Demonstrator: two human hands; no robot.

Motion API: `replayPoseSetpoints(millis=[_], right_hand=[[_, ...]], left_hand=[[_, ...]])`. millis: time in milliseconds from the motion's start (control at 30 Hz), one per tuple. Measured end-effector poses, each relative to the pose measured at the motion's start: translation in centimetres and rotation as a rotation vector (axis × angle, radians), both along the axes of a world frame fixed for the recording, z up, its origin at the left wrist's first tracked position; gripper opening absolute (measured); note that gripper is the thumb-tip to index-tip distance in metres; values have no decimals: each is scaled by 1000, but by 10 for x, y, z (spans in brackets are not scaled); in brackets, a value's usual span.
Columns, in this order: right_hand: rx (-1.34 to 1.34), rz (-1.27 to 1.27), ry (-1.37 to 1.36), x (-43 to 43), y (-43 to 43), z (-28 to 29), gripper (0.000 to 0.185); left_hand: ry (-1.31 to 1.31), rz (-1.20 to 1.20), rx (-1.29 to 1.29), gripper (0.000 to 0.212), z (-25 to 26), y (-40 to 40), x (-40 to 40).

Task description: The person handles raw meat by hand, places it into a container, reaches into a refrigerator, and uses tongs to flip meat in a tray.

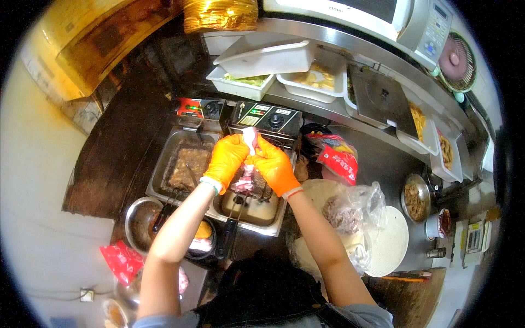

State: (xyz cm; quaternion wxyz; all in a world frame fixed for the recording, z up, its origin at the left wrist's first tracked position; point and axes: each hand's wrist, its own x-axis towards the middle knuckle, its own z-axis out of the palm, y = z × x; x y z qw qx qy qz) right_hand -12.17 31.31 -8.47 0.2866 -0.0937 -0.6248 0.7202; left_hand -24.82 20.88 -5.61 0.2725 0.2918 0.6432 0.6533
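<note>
Between them, my left hand [226, 159] and my right hand [275, 165], both in orange gloves, pinch a pale pink piece of raw meat [250, 137]. They hold it above the right-hand well [266, 227] of an electric deep fryer. More raw meat [243, 183] lies below in a wire fry basket [262, 186], whose black handle [226, 240] points toward me. My gloves hide part of the basket. To the left, a second fryer well [156, 172] has a basket with browned food [188, 164] in it.
A metal bowl [133, 223] and a black container [211, 233] stand near my left forearm. Right of the fryer lie red food packages [338, 164], a clear plastic bag [373, 197] and a white round board [396, 242]. White food tubs [246, 88] line the shelf behind.
</note>
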Motion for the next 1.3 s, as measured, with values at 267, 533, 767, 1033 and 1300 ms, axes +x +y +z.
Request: replayPoseSetpoints(millis=[267, 533, 767, 1033, 1300], right_hand=[[82, -139, -51, -9, 19, -33, 32], [643, -159, -361, -1, 10, 8, 29], [360, -146, -260, 2, -1, 49, 29], [838, -262, -473, 18, 52, -6, 32], [1256, 26, -716, -1, 46, -3, 30]], left_hand=[[-145, -134, 244, 10, 51, -6, -9], [-49, 5, 214, 7, 37, -30, -34], [-99, 1, 65, 9, 6, -16, 2], [-337, -159, 428, 21, 63, -30, -8], [1050, -100, -679, 24, 9, -23, -3]])
